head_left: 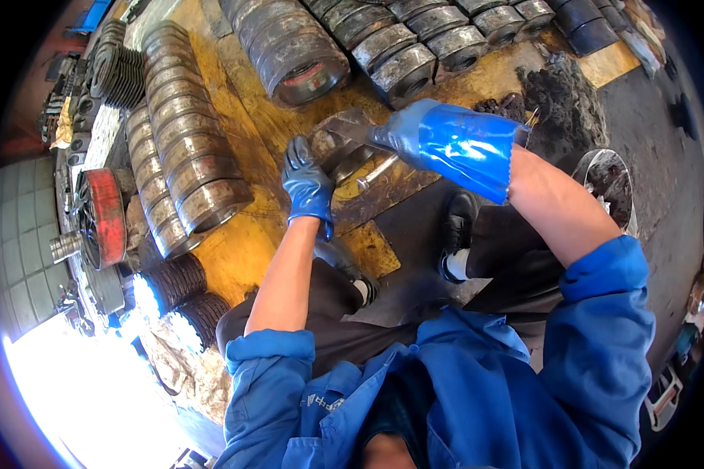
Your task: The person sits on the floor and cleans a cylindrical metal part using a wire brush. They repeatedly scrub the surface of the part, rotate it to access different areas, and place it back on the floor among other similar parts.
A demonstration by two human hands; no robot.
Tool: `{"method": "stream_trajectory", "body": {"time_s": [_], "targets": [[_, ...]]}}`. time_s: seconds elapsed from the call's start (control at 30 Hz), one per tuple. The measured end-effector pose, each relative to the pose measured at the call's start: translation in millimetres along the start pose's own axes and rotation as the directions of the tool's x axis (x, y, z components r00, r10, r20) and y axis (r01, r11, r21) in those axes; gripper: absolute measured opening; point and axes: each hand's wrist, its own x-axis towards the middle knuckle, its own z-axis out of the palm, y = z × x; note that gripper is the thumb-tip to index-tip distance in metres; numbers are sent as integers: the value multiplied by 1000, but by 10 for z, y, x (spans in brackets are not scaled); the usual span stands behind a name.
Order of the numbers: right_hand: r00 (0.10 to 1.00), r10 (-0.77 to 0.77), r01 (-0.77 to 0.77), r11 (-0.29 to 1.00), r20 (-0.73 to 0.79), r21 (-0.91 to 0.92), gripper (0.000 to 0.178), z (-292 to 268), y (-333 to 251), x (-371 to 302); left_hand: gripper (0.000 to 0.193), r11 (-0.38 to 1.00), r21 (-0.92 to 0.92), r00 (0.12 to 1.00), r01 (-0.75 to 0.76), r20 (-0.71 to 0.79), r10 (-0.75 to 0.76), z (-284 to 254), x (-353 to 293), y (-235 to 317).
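Note:
A greasy metal roller [343, 156] lies on the stained boards in front of me. Along its left side rests my left hand [307, 181], in a blue rubber glove, with its fingers stretched out and its thumb hidden. My right hand [408, 134], in a long blue glove, is closed around the grip of what looks like a flat scraper [355, 131]. The flat blade points left over the top of the roller; the grip is mostly hidden by the glove. Just right of the roller lies a shiny metal bolt [378, 171], touched by neither hand.
Rows of similar metal rollers [198, 152] lie at the left, with more rollers [289, 51] at the back. A dark greasy heap [563, 94] and a round metal container [607, 184] are at the right. A red-rimmed wheel [106, 217] stands at the far left.

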Motion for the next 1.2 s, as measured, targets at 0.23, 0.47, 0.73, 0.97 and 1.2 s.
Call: {"method": "stream_trajectory", "body": {"time_s": [0.23, 0.47, 0.73, 0.97, 1.2], "targets": [[990, -104, 143, 694, -98, 706, 25, 400, 381, -182, 107, 1000, 17, 999, 7, 35, -7, 3, 78, 50], [995, 61, -79, 955, 73, 287, 20, 196, 238, -122, 107, 997, 59, 997, -47, -52, 51, 3, 32, -54], [933, 146, -246, 925, 328, 289, 46, -164, 246, -167, 112, 997, 62, 998, -48, -45, 51, 1, 18, -25], [944, 240, -282, 943, 226, 175, 47, -114, 196, -171, 106, 1000, 9, 1000, 0, 0, 0, -24, 109, -76], [992, 87, -63, 967, -88, 248, 39, 347, 477, -195, 104, 999, 36, 1000, 9, 16, -10, 41, 180, -129]]}}
